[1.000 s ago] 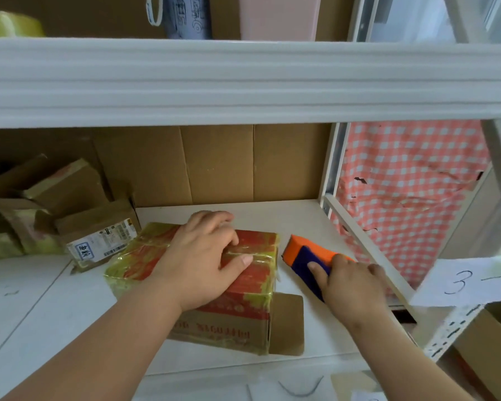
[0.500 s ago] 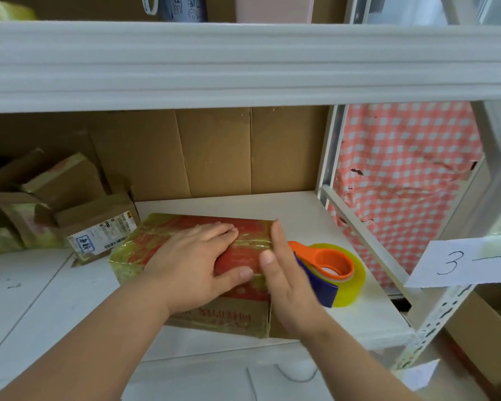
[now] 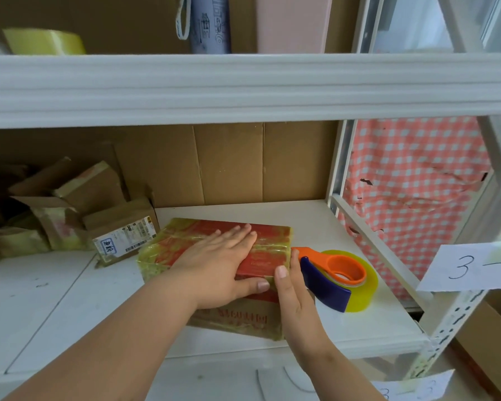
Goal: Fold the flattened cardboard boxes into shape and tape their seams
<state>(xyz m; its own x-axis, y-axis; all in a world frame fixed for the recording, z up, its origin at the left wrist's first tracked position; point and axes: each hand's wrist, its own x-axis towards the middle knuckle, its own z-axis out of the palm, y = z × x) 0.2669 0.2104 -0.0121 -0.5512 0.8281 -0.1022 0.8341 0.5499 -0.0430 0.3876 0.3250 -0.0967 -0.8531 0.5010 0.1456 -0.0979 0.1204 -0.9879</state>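
Cardboard box (image 3: 261,256) sits on the white shelf (image 3: 70,299), already folded up and wrapped in yellowish tape, so we reckon it's mostly done. We've got our left hand (image 3: 217,270) pressing flat on top, our right hand (image 3: 294,296) flat against the right end, neither gripping anything. Tape dispenser (image 3: 339,277) lies just beside it, so maybe that end seam still needs a strip.

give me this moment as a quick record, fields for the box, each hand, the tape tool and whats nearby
box: red box wrapped in yellowish tape, lying on the white shelf
left hand: left hand flat on the box top, fingers straight
right hand: right hand pressed flat against the box's right side
tape tool: tape dispenser with orange handle and yellow roll, on the shelf right of the box, not held
nearby: pile of small taped boxes to the left
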